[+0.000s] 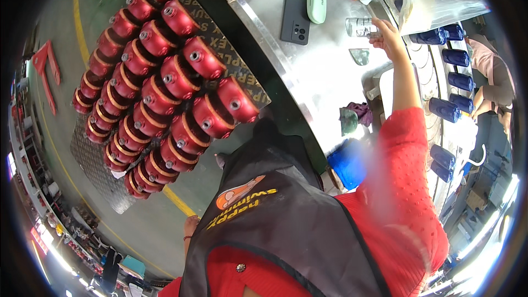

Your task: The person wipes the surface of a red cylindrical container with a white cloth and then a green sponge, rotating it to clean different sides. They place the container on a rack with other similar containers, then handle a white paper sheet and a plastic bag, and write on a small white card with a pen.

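My right hand (389, 38) reaches out over the metal worktable (308, 77) and grips a small clear cup (358, 27) with dark markings, which lies on its side in the fingers. A dark phone (295, 19) and a pale green case (316, 1) lie left of the cup. Just below it is a small piece of clear glass or plastic (359, 56). My left hand (191, 224) hangs low beside the dark apron (264, 170), near no object; its fingers are too small and partly hidden to read.
On my left, several red rounded metal housings (179, 77) with copper-coloured bands stand in rows on a patterned board (253, 77). Right of the table, blue cylindrical parts (444, 110) line a conveyor, with a co-worker (495, 77) beyond. A clear plastic bag (440, 0) sits behind my right hand.
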Demonstrator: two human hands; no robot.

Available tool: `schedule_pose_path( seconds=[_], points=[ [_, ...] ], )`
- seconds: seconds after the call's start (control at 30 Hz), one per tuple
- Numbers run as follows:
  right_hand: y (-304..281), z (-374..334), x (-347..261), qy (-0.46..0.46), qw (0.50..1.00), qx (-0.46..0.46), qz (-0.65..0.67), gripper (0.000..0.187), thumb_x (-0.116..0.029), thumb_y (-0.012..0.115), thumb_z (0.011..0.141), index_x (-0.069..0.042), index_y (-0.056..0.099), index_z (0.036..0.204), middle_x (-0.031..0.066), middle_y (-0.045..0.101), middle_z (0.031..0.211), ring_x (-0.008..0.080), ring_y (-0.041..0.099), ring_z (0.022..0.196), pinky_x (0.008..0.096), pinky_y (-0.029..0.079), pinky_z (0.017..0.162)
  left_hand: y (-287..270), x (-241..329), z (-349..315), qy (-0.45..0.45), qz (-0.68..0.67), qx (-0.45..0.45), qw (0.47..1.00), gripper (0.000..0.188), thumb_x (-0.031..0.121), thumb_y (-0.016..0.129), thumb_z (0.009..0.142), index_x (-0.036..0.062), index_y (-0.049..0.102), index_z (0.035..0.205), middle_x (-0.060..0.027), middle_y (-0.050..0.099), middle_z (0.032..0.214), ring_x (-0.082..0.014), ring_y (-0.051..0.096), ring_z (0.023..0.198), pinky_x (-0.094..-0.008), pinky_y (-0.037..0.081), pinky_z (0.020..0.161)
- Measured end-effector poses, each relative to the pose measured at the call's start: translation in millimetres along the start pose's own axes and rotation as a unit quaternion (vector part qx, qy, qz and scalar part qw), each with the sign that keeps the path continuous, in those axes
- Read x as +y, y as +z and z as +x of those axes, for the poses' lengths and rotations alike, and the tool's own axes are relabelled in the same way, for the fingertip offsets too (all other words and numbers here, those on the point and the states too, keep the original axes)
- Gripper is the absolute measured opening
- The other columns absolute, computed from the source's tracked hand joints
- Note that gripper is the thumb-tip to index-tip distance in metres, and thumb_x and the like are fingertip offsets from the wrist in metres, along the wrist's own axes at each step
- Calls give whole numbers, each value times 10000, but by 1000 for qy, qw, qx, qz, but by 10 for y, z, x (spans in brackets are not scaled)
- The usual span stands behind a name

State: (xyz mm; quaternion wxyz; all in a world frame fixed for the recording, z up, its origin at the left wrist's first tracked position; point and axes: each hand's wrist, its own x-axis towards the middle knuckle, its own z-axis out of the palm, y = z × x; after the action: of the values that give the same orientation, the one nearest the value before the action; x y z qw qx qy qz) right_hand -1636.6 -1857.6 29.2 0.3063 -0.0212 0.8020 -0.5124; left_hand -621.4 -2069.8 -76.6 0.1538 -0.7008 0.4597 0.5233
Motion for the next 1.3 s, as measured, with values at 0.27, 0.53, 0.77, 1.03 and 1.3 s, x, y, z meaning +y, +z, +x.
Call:
schedule_pose_path(
  seconds=[0.27, 0.53, 0.77, 1.03, 1.3],
  points=[
    [893, -1890, -560, -144, 970, -176, 87, 536, -348, 642, 975, 21, 503, 1338, 154, 681, 930, 185, 616, 679, 287, 464, 572, -83, -426, 426, 74, -27, -6, 997, 255, 226, 641, 955, 43, 680, 1128, -83, 676, 944, -172, 670, 713, -311, 574, 685],
    [3766, -3910, -1241, -266, 863, -429, 12, 791, -508, 725, 862, 69, 475, 1341, 187, 683, 1046, 188, 671, 706, 253, 514, 529, -637, -1757, 48, 12, -199, 121, 972, 267, 228, 632, 943, 45, 684, 1130, -72, 702, 884, -156, 667, 662, -304, 543, 594],
    [6875, -5395, -1254, -304, 797, -515, -83, 392, -204, 723, 934, 1, 603, 1246, 85, 693, 1013, 123, 661, 715, 229, 524, 609, -640, -3336, -714, -186, -426, 196, 863, 266, 233, 633, 964, 79, 619, 1180, -28, 664, 901, -145, 694, 681, -258, 520, 540],
    [9359, -5129, -463, -480, 569, -446, -497, 693, -458, 790, 730, -27, 603, 1240, 223, 721, 1033, 345, 723, 911, 413, 566, 821, 1358, -4034, -1158, -233, -554, 198, 775, 230, 265, 657, 964, 97, 653, 1121, -60, 704, 940, -195, 710, 729, -309, 534, 586],
    [9783, -4655, 17, -453, 533, -433, -569, 752, -490, 787, 752, 31, 524, 1226, 296, 681, 1123, 432, 669, 1067, 463, 524, 932, 2007, -3916, -1066, -171, -318, 125, 924, 305, 275, 700, 916, 86, 688, 1156, -108, 751, 1024, -226, 734, 881, -360, 568, 776]
  ],
)
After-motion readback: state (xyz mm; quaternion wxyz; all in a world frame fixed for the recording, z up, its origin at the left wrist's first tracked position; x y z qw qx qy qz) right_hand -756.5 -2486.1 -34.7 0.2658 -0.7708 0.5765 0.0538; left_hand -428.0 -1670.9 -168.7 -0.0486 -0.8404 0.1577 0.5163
